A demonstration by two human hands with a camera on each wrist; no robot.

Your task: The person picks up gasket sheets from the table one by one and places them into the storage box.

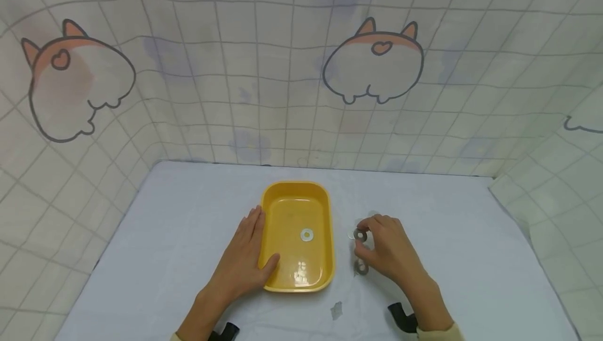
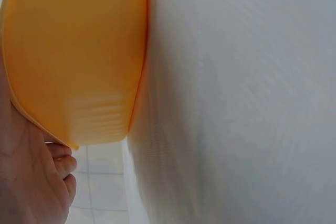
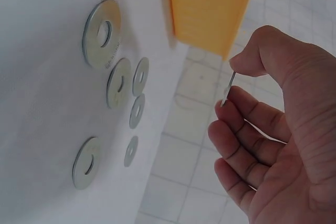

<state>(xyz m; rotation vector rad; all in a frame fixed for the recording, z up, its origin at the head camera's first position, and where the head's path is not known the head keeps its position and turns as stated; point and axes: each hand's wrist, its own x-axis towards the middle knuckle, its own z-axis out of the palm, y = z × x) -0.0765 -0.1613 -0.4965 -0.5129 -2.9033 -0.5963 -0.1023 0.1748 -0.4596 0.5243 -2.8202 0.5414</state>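
Observation:
A yellow plastic tray [image 1: 331, 236] lies on the white-covered table with one flat metal washer [image 1: 306, 235] inside. My left hand [image 1: 244, 260] rests along its left side, fingers straight against the outer wall and thumb over the rim. To the right of the tray, my right hand [image 1: 393, 249] pinches a washer between thumb and fingertips; the right wrist view shows this thin washer [image 3: 229, 88] edge-on, raised off the table. Several more washers lie on the cloth below that hand, among them a large washer [image 3: 88, 40] and a smaller washer [image 3: 131, 151].
Tiled-pattern fabric with cartoon prints [image 1: 374, 69] hangs behind and at both sides of the table [image 1: 188, 215]. A small grey patch [image 1: 336, 310] shows on the cloth near the front. Black curved pieces, such as the right one [image 1: 402, 318], stick out by both wrists.

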